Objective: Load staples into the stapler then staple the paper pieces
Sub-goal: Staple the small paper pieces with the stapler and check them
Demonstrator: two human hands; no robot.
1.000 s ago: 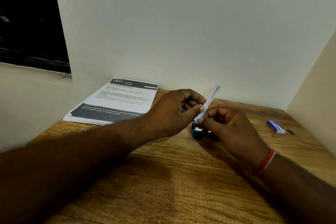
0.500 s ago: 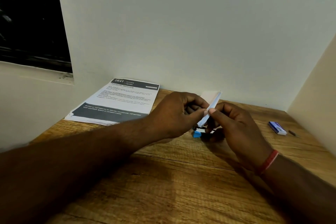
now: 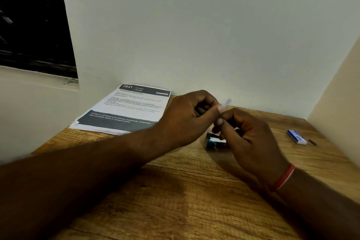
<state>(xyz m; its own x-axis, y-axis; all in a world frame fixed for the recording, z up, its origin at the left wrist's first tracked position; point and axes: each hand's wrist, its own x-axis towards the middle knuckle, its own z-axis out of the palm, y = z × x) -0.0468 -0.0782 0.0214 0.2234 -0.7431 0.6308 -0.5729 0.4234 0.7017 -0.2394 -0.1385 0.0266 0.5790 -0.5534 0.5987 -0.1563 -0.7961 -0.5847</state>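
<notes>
Above the middle of the wooden table (image 3: 175, 191), my left hand (image 3: 187, 119) and my right hand (image 3: 251, 138) meet and both pinch a small folded white paper piece (image 3: 226, 104), which is blurred and mostly hidden by my fingers. Directly below the hands lies a small blue and black stapler (image 3: 214, 141) on the table, partly covered by my right hand. A blue and white staple box (image 3: 297, 137) lies at the far right of the table.
A stack of printed sheets (image 3: 126, 111) lies at the back left against the wall. A small dark object (image 3: 313, 142) rests beside the staple box. Walls close the table at the back and on the right.
The paper piece has shrunk from a long strip sticking up between the hands to a short stub. My hands have closed together over it; the stapler has stayed on the table.
</notes>
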